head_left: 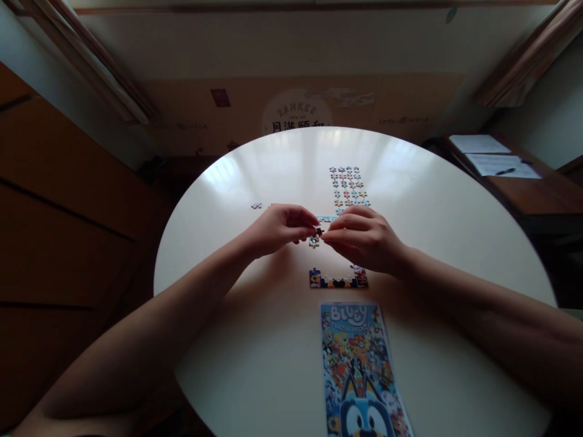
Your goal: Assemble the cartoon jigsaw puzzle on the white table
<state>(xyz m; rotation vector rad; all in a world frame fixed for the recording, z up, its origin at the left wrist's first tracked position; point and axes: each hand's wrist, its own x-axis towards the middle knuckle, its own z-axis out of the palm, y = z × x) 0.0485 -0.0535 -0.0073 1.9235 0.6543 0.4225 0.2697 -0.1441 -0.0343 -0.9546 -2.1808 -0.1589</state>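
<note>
Over the middle of the table, my left hand (285,230) and my right hand (364,238) meet almost fingertip to fingertip. Both are closed in a pinch on a small dark jigsaw puzzle piece (319,231). Just below it shows a lighter puzzle piece (314,242); whether the two are joined I cannot tell. Behind the fingers, a strip of joined pieces (326,218) with pale blue is partly hidden. Nearer to me lies a joined bottom section of the puzzle (339,283), dark with yellow, its right corner rising close to my right wrist.
Loose puzzle pieces (347,184) lie in rows beyond my right hand. One loose piece (256,206) sits to the left. A colourful Bluey picture sheet (357,370) lies at the near side of the round white table (455,243). Papers (501,165) and a pen rest on a side table.
</note>
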